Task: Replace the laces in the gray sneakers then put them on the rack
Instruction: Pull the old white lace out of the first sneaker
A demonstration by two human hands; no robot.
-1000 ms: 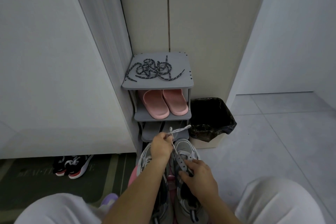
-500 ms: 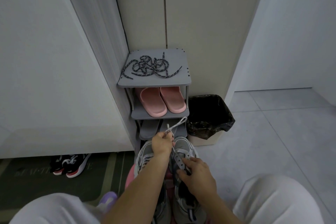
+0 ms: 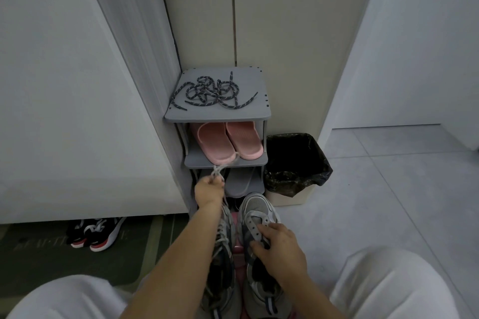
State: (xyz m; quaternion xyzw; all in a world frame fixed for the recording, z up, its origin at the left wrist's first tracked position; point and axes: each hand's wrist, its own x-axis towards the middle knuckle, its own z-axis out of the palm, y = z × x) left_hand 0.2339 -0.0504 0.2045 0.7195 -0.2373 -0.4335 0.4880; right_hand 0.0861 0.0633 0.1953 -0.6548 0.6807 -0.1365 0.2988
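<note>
Between our knees, in front of rack: gray sneakers side by side; long axes run away from us, toes twd the rack, heels nearest us.
L hand: fist closed round a pale lace, held up beyond the L sneaker toe; lace end pokes up across the 2nd shelf edge.
R hand: fingers curled over the R sneaker tongue & eyelets, gripping it.
Rack top: dark speckled laces, loose tangle.
Shelves: pink slippers on 2nd, gray slippers below.
R of rack: bin w/ black liner, just beside it.
Far L: black-red sneakers on mat.
</note>
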